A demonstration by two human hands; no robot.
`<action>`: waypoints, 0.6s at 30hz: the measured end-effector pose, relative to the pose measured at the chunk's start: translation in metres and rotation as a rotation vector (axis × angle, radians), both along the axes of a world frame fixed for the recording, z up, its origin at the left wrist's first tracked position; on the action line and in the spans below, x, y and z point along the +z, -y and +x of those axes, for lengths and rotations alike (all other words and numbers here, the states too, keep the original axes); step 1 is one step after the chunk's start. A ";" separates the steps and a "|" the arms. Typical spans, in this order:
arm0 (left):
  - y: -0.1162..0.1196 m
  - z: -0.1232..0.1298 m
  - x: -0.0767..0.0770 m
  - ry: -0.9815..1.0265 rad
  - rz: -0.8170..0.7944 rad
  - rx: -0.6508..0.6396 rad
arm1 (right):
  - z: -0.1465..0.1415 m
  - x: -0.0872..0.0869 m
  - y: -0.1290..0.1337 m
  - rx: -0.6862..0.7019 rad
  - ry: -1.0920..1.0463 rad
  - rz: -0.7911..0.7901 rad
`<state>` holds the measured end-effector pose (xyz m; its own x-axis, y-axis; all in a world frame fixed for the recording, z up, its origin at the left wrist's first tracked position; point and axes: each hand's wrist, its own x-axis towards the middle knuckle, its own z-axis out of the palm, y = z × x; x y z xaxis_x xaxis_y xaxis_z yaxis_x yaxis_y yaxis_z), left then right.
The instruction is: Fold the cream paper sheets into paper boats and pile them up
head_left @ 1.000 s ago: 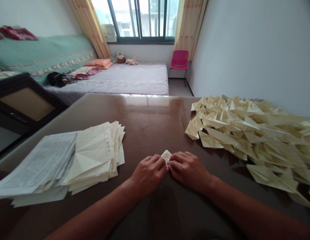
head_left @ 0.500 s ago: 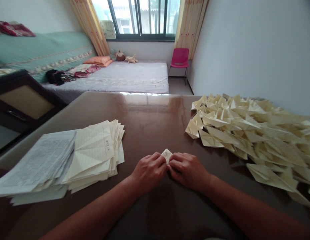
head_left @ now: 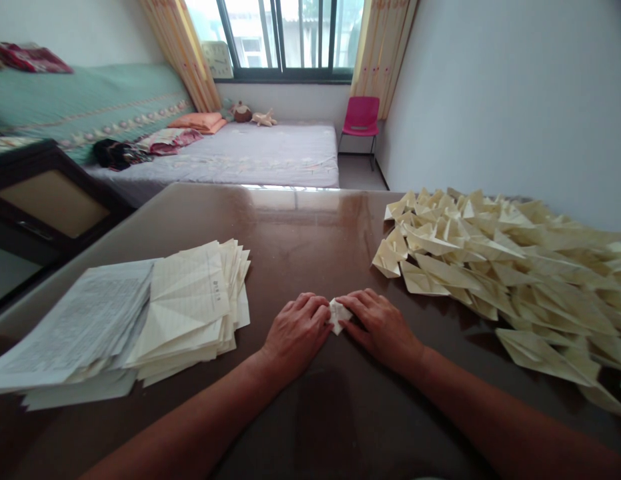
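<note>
A small folded piece of cream paper [head_left: 339,317] lies on the brown table between my two hands, partly covered by fingers. My left hand [head_left: 301,328] is closed on its left edge, thumb and fingertips pressed together there. From the other side, my right hand [head_left: 377,324] pinches the right part, index finger on top and thumb at the lower edge. The paper's middle and its lower point show between the fingertips. Both forearms rest low over the near part of the table.
On the brown table [head_left: 300,247], a stack of cream sheets [head_left: 190,287] and a stack of printed sheets [head_left: 100,310] lie at left. A large heap of folded paper pieces [head_left: 490,247] covers the right side. Beyond stand a bed [head_left: 280,157] and a pink chair [head_left: 361,119].
Both hands have shifted slightly on the folded paper. More of its middle and lower point shows now, and the right fingers reach further over its top.
</note>
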<state>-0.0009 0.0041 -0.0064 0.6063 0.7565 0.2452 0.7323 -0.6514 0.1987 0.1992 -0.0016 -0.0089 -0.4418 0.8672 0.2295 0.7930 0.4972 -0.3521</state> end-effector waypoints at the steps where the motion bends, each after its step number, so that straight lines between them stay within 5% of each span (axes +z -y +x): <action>1: 0.000 0.000 -0.001 -0.002 -0.015 -0.002 | 0.000 0.000 0.000 0.005 -0.032 -0.024; 9: 0.003 -0.001 0.001 0.101 -0.104 0.002 | 0.001 -0.001 -0.001 0.048 -0.317 -0.185; 18: -0.001 -0.005 0.002 0.265 -0.290 0.056 | -0.001 0.003 0.002 0.071 -0.362 -0.209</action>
<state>-0.0059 0.0054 -0.0046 0.5066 0.8474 0.1589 0.6636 -0.5009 0.5556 0.1985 -0.0032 -0.0058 -0.4256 0.8819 0.2028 0.5663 0.4343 -0.7005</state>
